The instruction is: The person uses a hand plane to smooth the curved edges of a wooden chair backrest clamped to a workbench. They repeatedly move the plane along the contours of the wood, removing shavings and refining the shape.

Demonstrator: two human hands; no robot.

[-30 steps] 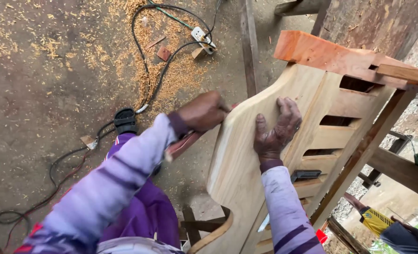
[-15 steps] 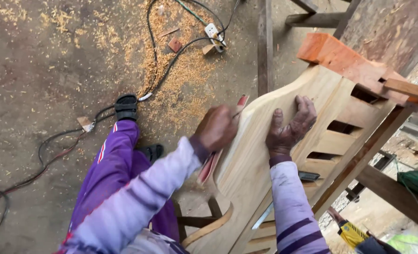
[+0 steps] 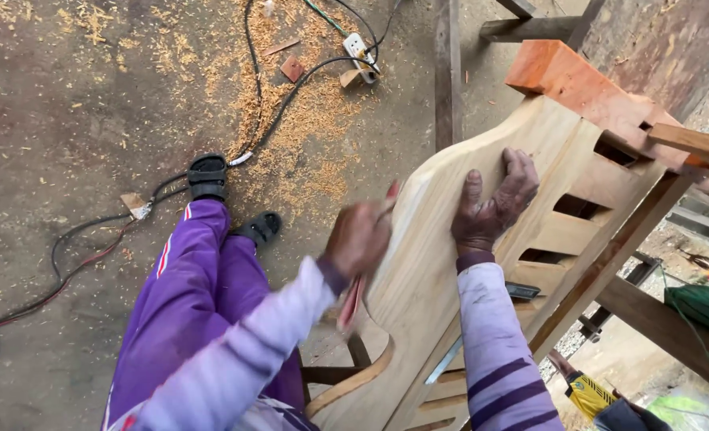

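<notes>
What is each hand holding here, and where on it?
Left hand grips a reddish sheet, likely sandpaper, around its middle, against the panel edge. Right hand lies flat on the panel, gripping nothing.

The left hand (image 3: 360, 238) is motion-blurred; its grip cannot be resolved. The reddish sheet (image 3: 351, 302) below it is blurred and partly covered by the hand. The panel (image 3: 442, 263) is cut off at the bottom edge. The right hand (image 3: 491, 209) covers part of the panel face. The cables (image 3: 67, 267) leave the frame at left.
</notes>
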